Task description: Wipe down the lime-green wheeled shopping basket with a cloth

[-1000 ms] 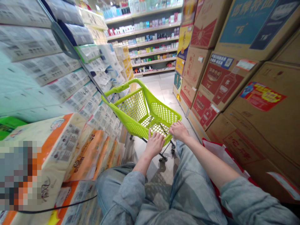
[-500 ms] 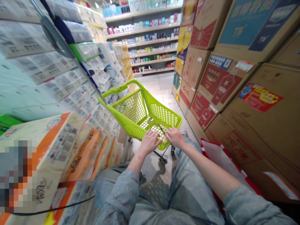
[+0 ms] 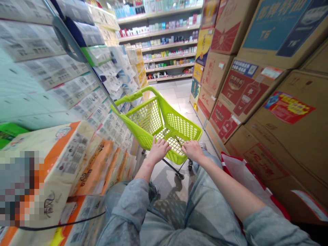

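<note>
A lime-green plastic shopping cart (image 3: 146,136) with a perforated basket stands in front of me, its handle turned away to the far left. My left hand (image 3: 159,149) lies over the near rim of the basket, fingers bent over the edge and the outermost finger lifted. Further right, my right hand (image 3: 194,150) is closed around the same rim, fingers curled inward. Inside the basket only the bare lattice floor shows. Black casters (image 3: 180,176) are visible below it.
Stacked tissue packs (image 3: 84,85) wall the left side, with orange packs (image 3: 94,164) nearer. Cardboard cartons (image 3: 282,130) line the right, and a red-and-white bag (image 3: 246,171) leans there. Product shelves (image 3: 169,44) cross the aisle's far end. A black cable (image 3: 64,224) runs low at left.
My left hand has slid left along the rim, away from my right hand, and one finger has lifted. The whole view has shifted slightly; the right hand keeps its hold.
</note>
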`<state>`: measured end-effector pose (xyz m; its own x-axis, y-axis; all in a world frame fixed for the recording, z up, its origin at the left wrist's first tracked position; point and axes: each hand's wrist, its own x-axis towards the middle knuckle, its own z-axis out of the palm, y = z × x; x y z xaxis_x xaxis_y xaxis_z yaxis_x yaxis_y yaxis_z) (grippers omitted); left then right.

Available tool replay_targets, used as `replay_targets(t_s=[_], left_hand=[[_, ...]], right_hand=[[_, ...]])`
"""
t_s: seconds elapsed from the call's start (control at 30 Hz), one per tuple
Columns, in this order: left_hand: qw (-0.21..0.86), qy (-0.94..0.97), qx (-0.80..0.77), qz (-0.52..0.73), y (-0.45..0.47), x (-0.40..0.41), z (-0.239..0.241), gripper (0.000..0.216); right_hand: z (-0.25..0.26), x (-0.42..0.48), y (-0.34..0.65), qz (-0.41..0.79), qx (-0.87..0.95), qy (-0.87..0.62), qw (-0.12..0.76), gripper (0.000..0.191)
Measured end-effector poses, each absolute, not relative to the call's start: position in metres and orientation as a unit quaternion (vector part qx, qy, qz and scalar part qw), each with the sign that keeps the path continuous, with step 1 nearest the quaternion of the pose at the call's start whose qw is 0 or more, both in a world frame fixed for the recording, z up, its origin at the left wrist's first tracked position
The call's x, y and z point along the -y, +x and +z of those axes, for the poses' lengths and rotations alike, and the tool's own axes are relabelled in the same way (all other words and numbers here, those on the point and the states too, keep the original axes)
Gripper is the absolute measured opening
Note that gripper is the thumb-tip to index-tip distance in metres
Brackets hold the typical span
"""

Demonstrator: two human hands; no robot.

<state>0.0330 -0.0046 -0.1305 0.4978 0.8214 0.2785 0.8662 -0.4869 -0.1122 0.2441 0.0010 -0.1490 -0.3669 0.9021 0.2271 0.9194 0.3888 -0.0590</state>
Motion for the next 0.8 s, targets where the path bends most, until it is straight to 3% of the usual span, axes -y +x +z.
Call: replay_targets(t_s=[0.8], left_hand=[[0.132,-0.839,0.513,-0.128,0.061,0.006,-0.136,0.027]], right_hand=[[-0.151,-0.024,0.269,-0.007,0.806,-0.571,0.157,0.036]])
